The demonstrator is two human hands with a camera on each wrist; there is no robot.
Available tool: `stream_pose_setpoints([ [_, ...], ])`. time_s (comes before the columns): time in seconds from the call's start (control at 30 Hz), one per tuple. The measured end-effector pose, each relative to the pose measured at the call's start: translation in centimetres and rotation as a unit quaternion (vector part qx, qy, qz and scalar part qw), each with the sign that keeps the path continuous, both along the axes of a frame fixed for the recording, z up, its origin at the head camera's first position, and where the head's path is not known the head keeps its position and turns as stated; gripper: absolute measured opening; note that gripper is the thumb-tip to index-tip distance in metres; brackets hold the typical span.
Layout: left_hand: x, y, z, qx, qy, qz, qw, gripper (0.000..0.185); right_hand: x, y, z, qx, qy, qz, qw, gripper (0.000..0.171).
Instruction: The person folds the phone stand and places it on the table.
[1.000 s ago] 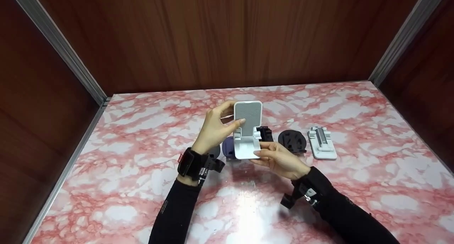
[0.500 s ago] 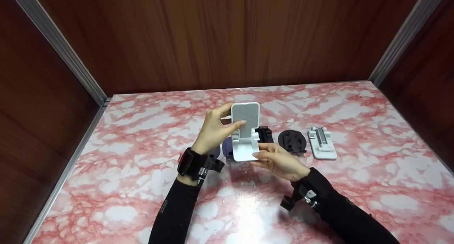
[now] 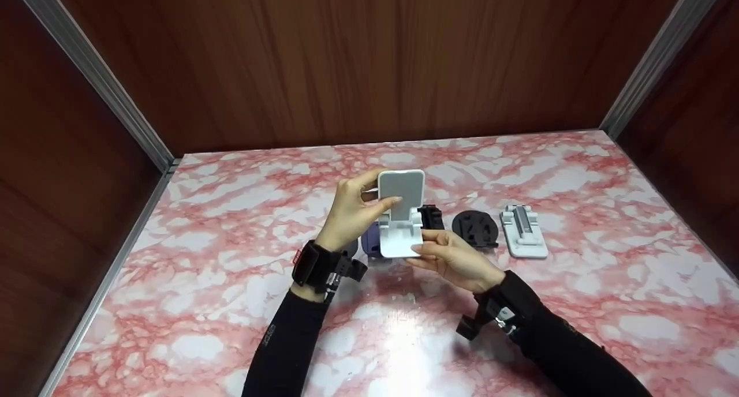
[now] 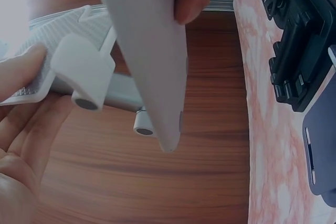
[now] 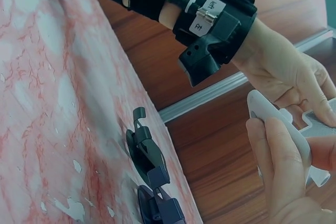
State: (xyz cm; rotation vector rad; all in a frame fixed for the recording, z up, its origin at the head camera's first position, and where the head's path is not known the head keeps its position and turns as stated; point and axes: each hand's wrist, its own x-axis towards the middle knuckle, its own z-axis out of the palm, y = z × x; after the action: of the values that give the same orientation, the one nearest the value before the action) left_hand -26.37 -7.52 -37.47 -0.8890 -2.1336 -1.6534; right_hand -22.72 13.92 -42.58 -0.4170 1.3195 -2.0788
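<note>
Two hands held one white phone stand [image 3: 401,218] above the desk [image 3: 231,304], at frame centre. Left hand [image 3: 349,212] pinched its upright grey-faced plate; right hand [image 3: 453,258] gripped the base's lower right edge. Behind lay a purple holder [image 3: 369,241], black clip [image 3: 432,217], black round mount [image 3: 475,228], and white flat stand [image 3: 523,231].

The right hand [image 5: 286,182] fills the lower right corner, its fingers [image 5: 275,145] curled round the edge of a white stand [image 5: 273,116]. The left hand [image 5: 286,77] grips the same stand from above, a black wrist strap [image 5: 212,22] with a silver buckle showing beyond it. On the pink marbled table [image 5: 47,93], two dark stands [image 5: 149,177] lie near the wooden wall [image 5: 210,145].
</note>
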Motion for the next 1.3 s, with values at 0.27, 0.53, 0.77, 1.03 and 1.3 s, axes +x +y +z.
stream_pose_setpoints([
  [0.27, -0.2, 0.4, -0.3, -0.019, 0.079, 0.043, 0.9957, 0.026, 0.0, 0.0, 0.1, 0.001, 0.006, 0.000, 1.000, 0.047],
  [0.53, -0.2, 0.9, -0.6, -0.024, 0.150, 0.053, 0.9869, 0.016, -0.2, 0.3, 0.4, 0.001, 0.017, -0.001, 1.000, 0.048],
  [0.77, -0.1, 1.3, -1.1, -0.058, 0.182, 0.047, 0.9805, 0.016, -0.2, 0.8, 1.2, -0.016, -0.003, -0.009, 1.000, 0.051],
  [1.03, -0.1, 1.4, -1.2, -0.085, 0.184, 0.037, 0.9786, 0.025, -0.4, 1.3, 2.0, -0.076, -0.052, 0.008, 0.996, 0.060],
  [1.3, 0.2, 1.9, -1.1, -0.116, 0.196, 0.034, 0.9732, 0.028, -0.6, 1.7, 2.1, -0.041, -0.032, 0.006, 0.999, 0.075],
])
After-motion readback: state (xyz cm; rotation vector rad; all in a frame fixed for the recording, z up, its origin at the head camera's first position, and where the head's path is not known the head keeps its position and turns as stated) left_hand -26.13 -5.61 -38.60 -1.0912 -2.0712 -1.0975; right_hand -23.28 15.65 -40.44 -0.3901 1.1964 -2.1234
